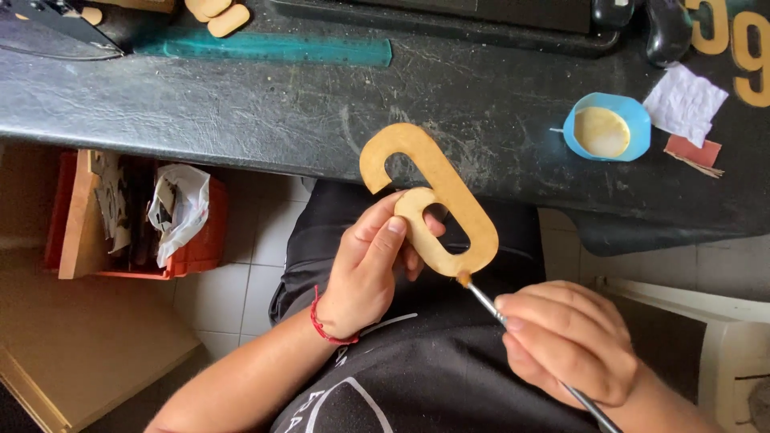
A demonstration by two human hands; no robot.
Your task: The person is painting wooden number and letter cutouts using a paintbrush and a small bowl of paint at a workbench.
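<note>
1. The left hand [370, 269] has its grip closed on a wooden cutout [433, 196] shaped like a numeral, held above the lap at the edge of the dark surface [265, 104].
2. The right hand [568, 343] pinches a thin brush [513, 329]; its tip touches the cutout's lower edge.
3. A blue cup [607, 127] (holding pale liquid) sits on the surface.

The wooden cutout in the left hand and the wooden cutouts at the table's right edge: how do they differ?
The held cutout is pale bare wood; the edge cutouts look darker golden. The held cutout is lifted off the table by the left hand, with a brush from the right hand touching its lower edge; the edge cutouts lie flat, untouched and partly out of frame. Both are flat, rounded wooden shapes with holes.
</note>
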